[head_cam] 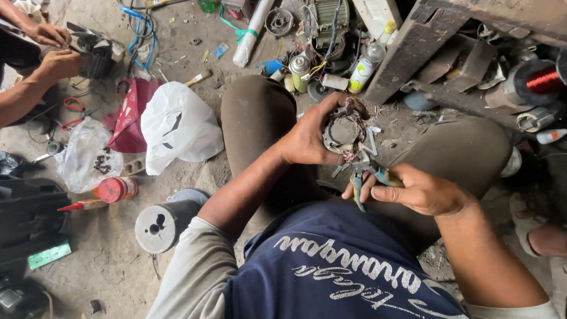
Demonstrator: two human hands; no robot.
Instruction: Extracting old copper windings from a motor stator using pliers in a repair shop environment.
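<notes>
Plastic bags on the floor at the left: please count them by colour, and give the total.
White bag: 1
Clear bag: 1
Red bag: 1
Total: 3

Counted on the floor & in hand: 2 own hands, left hand [310, 139] and right hand [422, 190]. 2 more hands of a co-worker, upper hand [48, 34] and lower hand [59, 64]. 1 motor stator [342, 130] is held, 1 pair of pliers [361, 177] is gripped. 2 plastic bags are seen: white bag [177, 127], clear bag [87, 155]. 1 red-handled cutters [72, 111]. 1 copper wire spool [540, 80]. 1 grey cylinder [160, 224]. 1 paintbrush [198, 77]. Approx. 2 spray cans [361, 74]; rest of clutter can't be counted.
</notes>
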